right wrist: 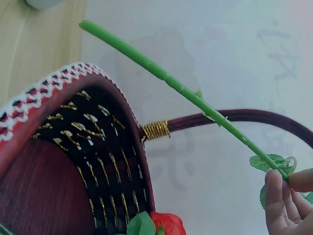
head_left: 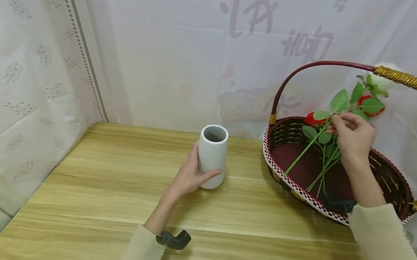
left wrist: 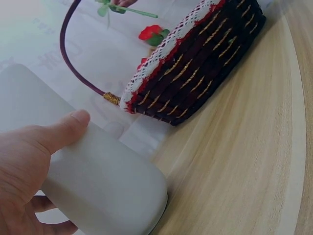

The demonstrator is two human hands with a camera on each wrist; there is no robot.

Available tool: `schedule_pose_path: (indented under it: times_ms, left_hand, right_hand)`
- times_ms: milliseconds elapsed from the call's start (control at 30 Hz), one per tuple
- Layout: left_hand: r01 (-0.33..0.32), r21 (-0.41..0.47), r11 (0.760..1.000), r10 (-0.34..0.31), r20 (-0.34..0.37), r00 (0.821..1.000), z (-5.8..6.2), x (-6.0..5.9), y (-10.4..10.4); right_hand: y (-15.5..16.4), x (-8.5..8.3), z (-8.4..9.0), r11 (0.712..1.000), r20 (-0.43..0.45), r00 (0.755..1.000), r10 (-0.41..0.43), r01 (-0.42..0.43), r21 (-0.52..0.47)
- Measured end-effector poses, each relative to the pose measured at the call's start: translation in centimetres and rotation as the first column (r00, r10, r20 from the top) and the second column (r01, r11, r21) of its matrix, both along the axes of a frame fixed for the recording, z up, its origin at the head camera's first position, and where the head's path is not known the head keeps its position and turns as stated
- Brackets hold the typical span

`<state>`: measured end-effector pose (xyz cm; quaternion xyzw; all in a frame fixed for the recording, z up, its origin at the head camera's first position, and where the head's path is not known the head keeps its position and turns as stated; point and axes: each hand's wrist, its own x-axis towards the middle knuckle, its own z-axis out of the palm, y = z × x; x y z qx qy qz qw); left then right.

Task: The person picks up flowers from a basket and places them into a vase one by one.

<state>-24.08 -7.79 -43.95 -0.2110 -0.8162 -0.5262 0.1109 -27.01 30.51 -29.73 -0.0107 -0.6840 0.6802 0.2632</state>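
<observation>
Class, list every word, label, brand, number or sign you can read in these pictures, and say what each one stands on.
Curtain behind the table: large faint purplish characters show through the cloth, too washed out to read.
Curtain, lower: a second faint group, also unreadable.
White vase, held by the left hand: no text.
Basket and flower stem, pinched by the right hand: no text.

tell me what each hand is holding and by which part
The left hand grips the white cylindrical ceramic vase round its lower side. The right hand pinches a green-stemmed artificial rose partway up its stem.
</observation>
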Motion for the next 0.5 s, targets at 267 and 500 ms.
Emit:
schedule_pose_path:
  times_ms: [267,500]
  left_hand:
    - [0.003,0.006,1.0,-0.003,0.007,1.0,0.1,0.1,0.0]
    - [0.001,0.007,1.0,-0.002,0.015,1.0,0.1,0.1,0.0]
  right_hand:
    - [-1.7,0.5,-0.2,0.997,0.009,0.999,0.044,-0.044,0.07]
    - [-2.9,1.0,-0.5,0.986,0.027,0.994,0.104,-0.107,0.129]
